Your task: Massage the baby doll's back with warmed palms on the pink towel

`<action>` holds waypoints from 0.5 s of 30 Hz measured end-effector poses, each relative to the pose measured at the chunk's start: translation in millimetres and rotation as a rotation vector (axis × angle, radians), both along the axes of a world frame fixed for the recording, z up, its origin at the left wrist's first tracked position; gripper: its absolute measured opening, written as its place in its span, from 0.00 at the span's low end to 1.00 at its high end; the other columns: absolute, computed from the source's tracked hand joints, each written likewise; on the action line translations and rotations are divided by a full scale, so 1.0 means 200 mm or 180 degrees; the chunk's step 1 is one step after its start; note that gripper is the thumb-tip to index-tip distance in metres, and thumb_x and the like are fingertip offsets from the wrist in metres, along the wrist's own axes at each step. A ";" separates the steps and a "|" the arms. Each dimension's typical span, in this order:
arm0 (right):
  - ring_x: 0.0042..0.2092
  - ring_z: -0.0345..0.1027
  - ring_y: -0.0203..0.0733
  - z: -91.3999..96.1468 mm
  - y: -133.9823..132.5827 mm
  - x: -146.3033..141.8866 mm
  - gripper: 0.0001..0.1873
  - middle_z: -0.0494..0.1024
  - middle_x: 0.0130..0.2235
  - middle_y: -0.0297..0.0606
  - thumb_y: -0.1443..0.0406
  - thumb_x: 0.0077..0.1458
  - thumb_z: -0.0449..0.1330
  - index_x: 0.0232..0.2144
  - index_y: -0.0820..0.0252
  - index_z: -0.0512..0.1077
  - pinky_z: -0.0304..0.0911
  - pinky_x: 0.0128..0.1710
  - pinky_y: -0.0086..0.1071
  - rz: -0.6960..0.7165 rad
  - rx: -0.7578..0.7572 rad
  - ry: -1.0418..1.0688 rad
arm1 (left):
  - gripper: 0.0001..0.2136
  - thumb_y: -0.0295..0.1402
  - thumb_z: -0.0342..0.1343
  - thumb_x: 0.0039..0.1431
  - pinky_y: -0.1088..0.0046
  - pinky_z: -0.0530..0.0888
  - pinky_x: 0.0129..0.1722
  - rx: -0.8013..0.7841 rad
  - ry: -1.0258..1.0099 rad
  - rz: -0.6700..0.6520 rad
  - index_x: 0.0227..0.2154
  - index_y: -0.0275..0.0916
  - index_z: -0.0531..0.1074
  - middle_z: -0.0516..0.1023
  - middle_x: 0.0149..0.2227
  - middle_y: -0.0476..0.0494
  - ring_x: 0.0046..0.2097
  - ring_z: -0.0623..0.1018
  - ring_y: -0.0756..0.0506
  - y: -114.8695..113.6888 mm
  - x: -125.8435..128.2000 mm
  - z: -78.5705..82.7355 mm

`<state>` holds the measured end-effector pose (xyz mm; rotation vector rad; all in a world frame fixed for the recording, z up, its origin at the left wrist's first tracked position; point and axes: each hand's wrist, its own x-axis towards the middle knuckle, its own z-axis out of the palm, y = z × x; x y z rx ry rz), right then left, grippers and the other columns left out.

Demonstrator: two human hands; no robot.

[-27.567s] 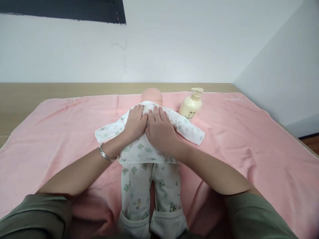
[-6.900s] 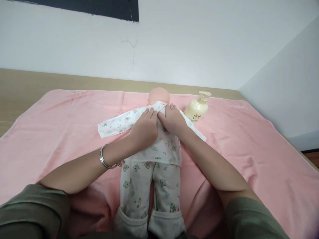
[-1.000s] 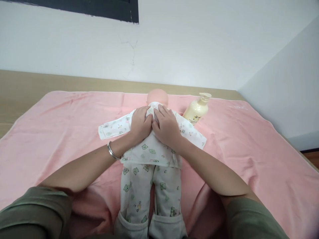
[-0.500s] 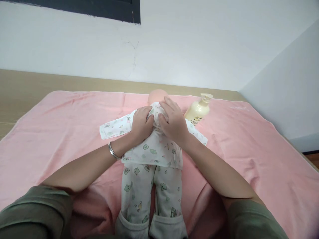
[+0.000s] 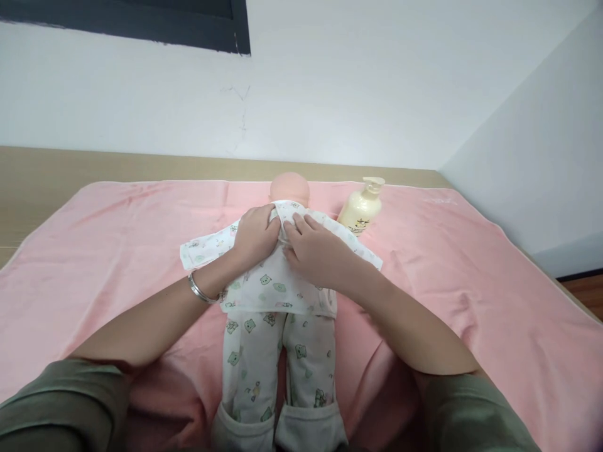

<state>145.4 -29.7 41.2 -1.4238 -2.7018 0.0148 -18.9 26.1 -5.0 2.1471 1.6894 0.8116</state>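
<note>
Lying head toward twelve o'clock on a pink cloth [image 5: 452,270], the doll [image 5: 279,305] already wears shirt [image 5: 268,289] and trousers [image 5: 254,370]; what is left is unclear. The right hand [image 5: 320,252] rests with fingers loosely spread on the shirt; whether the left hand [image 5: 257,235] pinches it cannot be told. At six o'clock, the trouser ends are cropped.

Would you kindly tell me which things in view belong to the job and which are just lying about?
In the work: printed top, under left hand and right hand; doll, dressed in it and matching trousers.
Seemingly lying about: pump bottle; pink blanket, spread underneath.
</note>
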 end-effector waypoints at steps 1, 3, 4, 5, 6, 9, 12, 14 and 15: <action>0.61 0.67 0.59 0.05 -0.02 0.03 0.25 0.71 0.62 0.56 0.63 0.69 0.47 0.62 0.69 0.66 0.67 0.58 0.51 0.0083 -0.0161 -0.0052 | 0.14 0.35 0.41 0.63 0.60 0.71 0.45 -0.0058 0.0075 0.0004 0.38 0.40 0.72 0.80 0.42 0.37 0.45 0.76 0.37 -0.01 0.00 0.02; 0.51 0.74 0.54 0.13 -0.04 0.09 0.20 0.78 0.54 0.48 0.61 0.69 0.49 0.57 0.61 0.71 0.71 0.47 0.46 0.0168 -0.0452 -0.0067 | 0.13 0.36 0.41 0.64 0.61 0.70 0.41 -0.0162 0.0223 -0.0043 0.34 0.40 0.71 0.80 0.40 0.37 0.42 0.76 0.38 -0.03 0.01 0.06; 0.45 0.75 0.51 0.17 -0.04 0.12 0.18 0.80 0.49 0.44 0.60 0.69 0.50 0.54 0.57 0.72 0.72 0.42 0.43 0.0182 -0.0552 -0.0039 | 0.13 0.36 0.42 0.63 0.61 0.70 0.40 -0.0182 0.0266 -0.0087 0.33 0.40 0.71 0.80 0.39 0.38 0.41 0.76 0.38 -0.04 0.01 0.08; 0.41 0.75 0.49 0.21 -0.05 0.16 0.17 0.81 0.45 0.41 0.59 0.69 0.50 0.52 0.54 0.73 0.71 0.39 0.42 0.0194 -0.0620 0.0015 | 0.12 0.36 0.42 0.63 0.61 0.70 0.40 -0.0176 0.0263 -0.0119 0.32 0.40 0.71 0.80 0.38 0.38 0.40 0.76 0.38 -0.05 0.02 0.11; 0.39 0.75 0.47 0.24 -0.04 0.19 0.16 0.82 0.44 0.38 0.58 0.68 0.51 0.52 0.53 0.73 0.71 0.39 0.41 0.0208 -0.0644 0.0105 | 0.12 0.36 0.43 0.63 0.61 0.70 0.40 -0.0165 0.0206 -0.0142 0.32 0.40 0.71 0.81 0.39 0.38 0.41 0.76 0.38 -0.06 0.03 0.13; 0.49 0.76 0.50 0.32 -0.03 0.30 0.19 0.81 0.51 0.39 0.59 0.67 0.52 0.57 0.51 0.71 0.71 0.50 0.43 0.0229 -0.0512 0.0563 | 0.15 0.41 0.45 0.63 0.60 0.72 0.47 -0.0271 -0.0313 -0.0215 0.35 0.40 0.76 0.82 0.44 0.40 0.46 0.78 0.38 -0.07 0.07 0.20; 0.67 0.63 0.56 0.38 -0.01 0.38 0.24 0.72 0.64 0.40 0.58 0.67 0.51 0.63 0.52 0.67 0.63 0.64 0.53 -0.0024 -0.0013 0.1095 | 0.20 0.47 0.46 0.65 0.60 0.71 0.58 -0.0397 -0.1181 -0.0596 0.39 0.40 0.79 0.82 0.50 0.42 0.55 0.77 0.38 -0.07 0.14 0.28; 0.72 0.54 0.57 0.39 0.02 0.43 0.27 0.65 0.69 0.38 0.58 0.66 0.51 0.65 0.52 0.65 0.57 0.69 0.57 -0.0274 0.0383 0.1397 | 0.22 0.49 0.47 0.65 0.60 0.67 0.64 -0.0474 -0.1722 -0.0915 0.43 0.40 0.79 0.80 0.55 0.42 0.61 0.74 0.38 -0.07 0.22 0.35; 0.73 0.52 0.57 0.39 0.05 0.46 0.27 0.63 0.70 0.38 0.58 0.66 0.51 0.65 0.52 0.65 0.54 0.70 0.58 -0.0385 0.0561 0.1535 | 0.23 0.51 0.47 0.65 0.59 0.66 0.66 -0.0569 -0.1983 -0.1030 0.46 0.40 0.79 0.79 0.57 0.41 0.63 0.72 0.38 -0.06 0.26 0.37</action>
